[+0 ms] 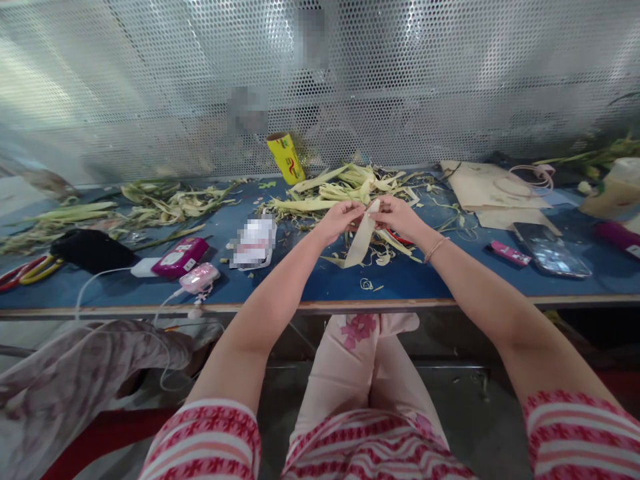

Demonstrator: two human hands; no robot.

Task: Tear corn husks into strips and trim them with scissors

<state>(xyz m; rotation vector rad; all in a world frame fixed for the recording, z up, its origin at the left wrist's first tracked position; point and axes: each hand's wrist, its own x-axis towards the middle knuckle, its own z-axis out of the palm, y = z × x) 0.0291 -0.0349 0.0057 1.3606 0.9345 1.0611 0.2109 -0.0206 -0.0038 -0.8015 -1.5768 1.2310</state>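
Observation:
Both my hands are raised over the blue table (310,280) and pinch the top of one pale leaf strip (361,241), which hangs down and curls onto the table. My left hand (341,219) grips it from the left, fingers closed. My right hand (395,215) grips it from the right, fingers closed; a thin bracelet sits on that wrist. Just behind my hands lies a heap of pale green leaf strips (350,187). Small curled offcuts (369,285) lie near the table's front edge.
A yellow tube (286,157) leans at the back by the perforated metal screen. At the left lie more leaves (150,203), a black pouch (90,250), scissors (30,270), a pink power bank (180,257) and cables. At the right lie a phone (550,250), paper sheets (493,187).

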